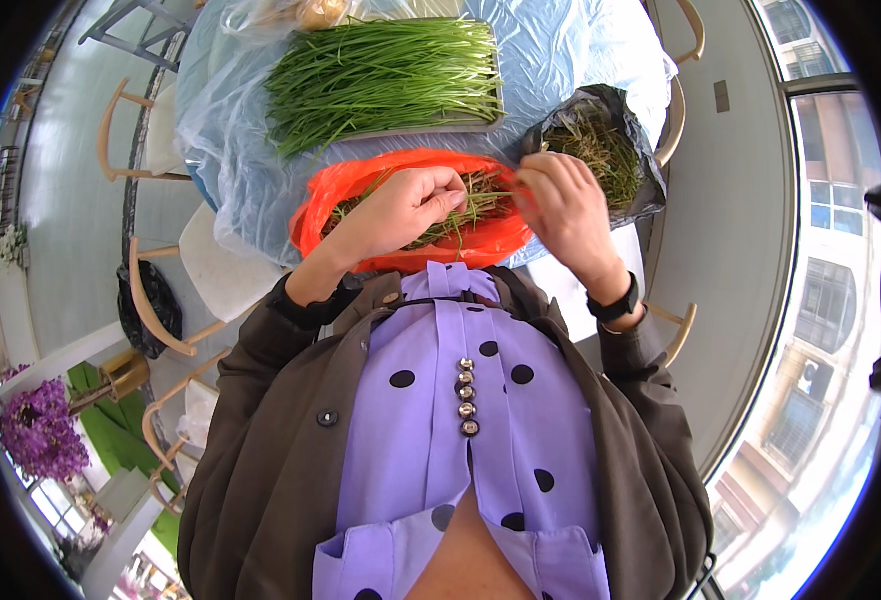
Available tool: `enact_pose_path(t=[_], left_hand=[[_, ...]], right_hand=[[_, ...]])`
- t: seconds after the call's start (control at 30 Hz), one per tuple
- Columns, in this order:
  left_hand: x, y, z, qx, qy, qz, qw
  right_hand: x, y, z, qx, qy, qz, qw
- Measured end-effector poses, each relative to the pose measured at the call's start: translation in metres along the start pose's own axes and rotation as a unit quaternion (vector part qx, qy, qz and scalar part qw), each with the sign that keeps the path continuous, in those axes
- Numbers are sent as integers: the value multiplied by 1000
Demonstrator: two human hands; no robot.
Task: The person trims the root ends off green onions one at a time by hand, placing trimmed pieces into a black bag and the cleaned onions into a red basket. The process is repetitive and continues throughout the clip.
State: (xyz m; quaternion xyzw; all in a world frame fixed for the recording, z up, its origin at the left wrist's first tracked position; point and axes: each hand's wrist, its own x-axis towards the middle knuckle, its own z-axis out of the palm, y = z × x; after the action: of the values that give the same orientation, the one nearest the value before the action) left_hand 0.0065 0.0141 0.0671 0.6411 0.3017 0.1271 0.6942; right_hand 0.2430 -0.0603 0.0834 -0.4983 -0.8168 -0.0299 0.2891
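An open red plastic bag (pixel 335 180) with green stalks and dry brown matter in it lies right before me. Above it, my left hand (pixel 418 206) pinches thin green stalks (pixel 485 196) between thumb and fingers. The stalks run across to my right hand (pixel 564 206), whose fingers are bent at their other end and slightly blurred; its grip is partly hidden. Beyond the red bag, long green chives or similar leaves (pixel 388 75) lie in a thick layer on a tray (pixel 499 97). To the right stands a black plastic bag (pixel 654 176) holding green and brown trimmings (pixel 598 154).
Crinkled clear plastic film covers the light blue round table (pixel 553 45). A clear bag with a round brownish item (pixel 324 11) sits at the far edge. Wooden-armed chairs (pixel 140 300) surround the table; a black bag (pixel 148 307) hangs or lies by one at left.
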Motion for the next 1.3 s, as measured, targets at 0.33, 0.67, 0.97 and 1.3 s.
enact_pose_path(t=[0.33,0.67,0.97,1.3], left_hand=[[-7,11,-10,-71,-31,-49,996],[-5,13,-12,-60,-16,-58,996],[-4,7,-10,-21,0,-34,999],[2,1,6,-26,-8,-8,1000]], right_hand=[[-11,7,7,32,-38,-9,999],[-2,3,3,64,-6,9,998],[-10,3,9,41,-91,-42,994],[-13,-3,26,60,25,35,997]])
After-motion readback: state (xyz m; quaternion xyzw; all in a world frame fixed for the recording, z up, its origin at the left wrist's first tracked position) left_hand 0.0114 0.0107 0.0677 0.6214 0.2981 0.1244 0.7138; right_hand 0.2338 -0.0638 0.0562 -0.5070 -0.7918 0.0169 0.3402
